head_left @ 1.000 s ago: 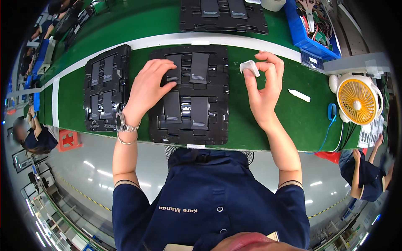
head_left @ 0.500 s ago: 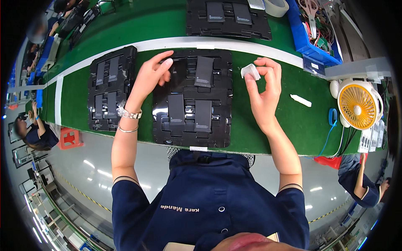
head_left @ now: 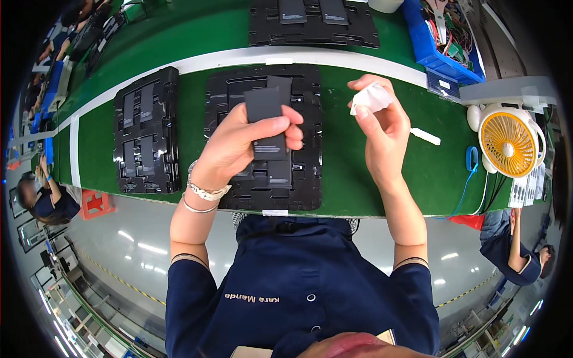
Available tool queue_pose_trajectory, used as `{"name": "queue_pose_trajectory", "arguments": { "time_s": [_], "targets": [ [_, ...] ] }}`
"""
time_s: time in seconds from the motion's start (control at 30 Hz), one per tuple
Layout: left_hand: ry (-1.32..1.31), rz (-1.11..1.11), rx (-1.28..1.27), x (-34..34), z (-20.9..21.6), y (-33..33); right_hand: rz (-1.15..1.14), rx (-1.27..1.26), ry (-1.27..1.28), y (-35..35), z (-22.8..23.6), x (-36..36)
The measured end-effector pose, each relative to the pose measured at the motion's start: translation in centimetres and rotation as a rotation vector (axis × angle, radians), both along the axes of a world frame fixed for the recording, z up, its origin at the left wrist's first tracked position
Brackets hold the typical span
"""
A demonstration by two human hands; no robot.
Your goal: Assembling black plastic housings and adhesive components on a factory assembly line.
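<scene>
My left hand (head_left: pixel 230 146) is closed round a flat black battery pack (head_left: pixel 264 104), thumb across its face, raised over the middle black plastic tray (head_left: pixel 310 194). Beneath the hand, other battery packs lie in that tray's slots; one pack (head_left: pixel 279 174) shows at the lower right, and the hand partly covers the rest. To the right of the tray, my right hand (head_left: pixel 385 140) pinches a crumpled white wipe (head_left: pixel 373 97) between thumb and fingers, above the green table.
Another black tray (head_left: pixel 171 128) with packs stands left, and a third (head_left: pixel 262 36) lies beyond the white strip. At the right are a white tube (head_left: pixel 425 136), a yellow-and-white fan (head_left: pixel 507 146), a blue cable loop (head_left: pixel 471 158) and a blue bin (head_left: pixel 418 45) with scissors.
My left hand has closed on a battery pack and moved right over the tray. My right hand still holds the wipe, which is spread wider. The view has shifted slightly.
</scene>
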State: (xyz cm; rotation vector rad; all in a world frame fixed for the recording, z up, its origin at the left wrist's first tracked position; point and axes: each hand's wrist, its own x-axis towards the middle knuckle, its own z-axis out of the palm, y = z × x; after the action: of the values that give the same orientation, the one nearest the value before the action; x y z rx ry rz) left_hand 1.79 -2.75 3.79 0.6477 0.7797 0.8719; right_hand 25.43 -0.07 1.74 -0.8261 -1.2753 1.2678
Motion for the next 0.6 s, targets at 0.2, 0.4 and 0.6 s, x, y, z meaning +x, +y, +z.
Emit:
{"name": "queue_pose_trajectory", "arguments": {
  "time_s": [0.2,0.4,0.6],
  "targets": [
    [-0.01,0.018,-0.003,2.4,-1.1,1.2,0.034,0.058,-0.171,0.0,-0.4,-0.2],
    [0.109,0.096,0.061,3.2,-2.4,0.7,0.048,-0.028,-0.243,-0.3,-0.7,-0.7],
    [0.169,0.105,0.175,3.0,-3.4,0.6,0.034,0.117,-0.406,-0.2,-1.0,-0.7]
  ]
}}
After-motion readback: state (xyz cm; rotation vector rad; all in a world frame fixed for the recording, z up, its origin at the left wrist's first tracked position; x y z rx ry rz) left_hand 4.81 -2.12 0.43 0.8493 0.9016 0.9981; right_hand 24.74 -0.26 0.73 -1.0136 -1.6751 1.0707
